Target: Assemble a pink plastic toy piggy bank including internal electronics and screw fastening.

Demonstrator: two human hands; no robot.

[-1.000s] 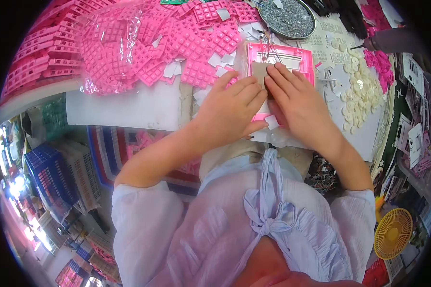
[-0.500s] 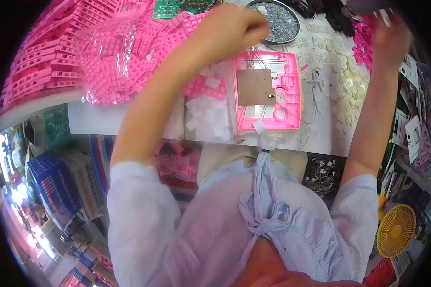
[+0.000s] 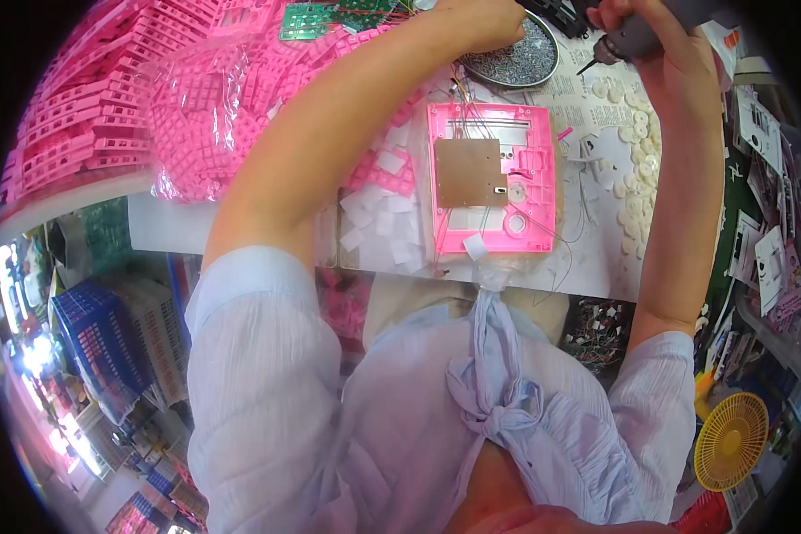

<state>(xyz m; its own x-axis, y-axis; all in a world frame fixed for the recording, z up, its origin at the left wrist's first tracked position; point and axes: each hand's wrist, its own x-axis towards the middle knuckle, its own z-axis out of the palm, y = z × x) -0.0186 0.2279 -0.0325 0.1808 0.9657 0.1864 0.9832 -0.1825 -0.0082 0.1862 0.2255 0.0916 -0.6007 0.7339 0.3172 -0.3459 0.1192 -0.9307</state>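
My left hand (image 3: 479, 24) is at the near left rim of a round dish of small grey screws (image 3: 513, 55). Its fingers are bent together, and whatever lies between them is hidden. At the far right my right hand (image 3: 672, 37) is closed around a dark electric screwdriver (image 3: 634, 40), whose thin bit points left and down beside the dish. Between my forearms lies an open pink plastic casing (image 3: 543, 191). A brown circuit board (image 3: 469, 172) sits over its left part, with thin wires running out above and below.
Pink keypad-like parts in a clear bag (image 3: 200, 116) and stacked pink frames (image 3: 71, 116) fill the left. Green circuit boards (image 3: 307, 21) lie at the back. White squares (image 3: 378, 214) are left of the casing, cream discs (image 3: 634, 191) right. A yellow basket (image 3: 732, 442) stands lower right.
My left hand has moved slightly right, over the screw dish. My right hand has come inward to the left, bringing the screwdriver into clear view. The casing has shifted slightly left and nearer.
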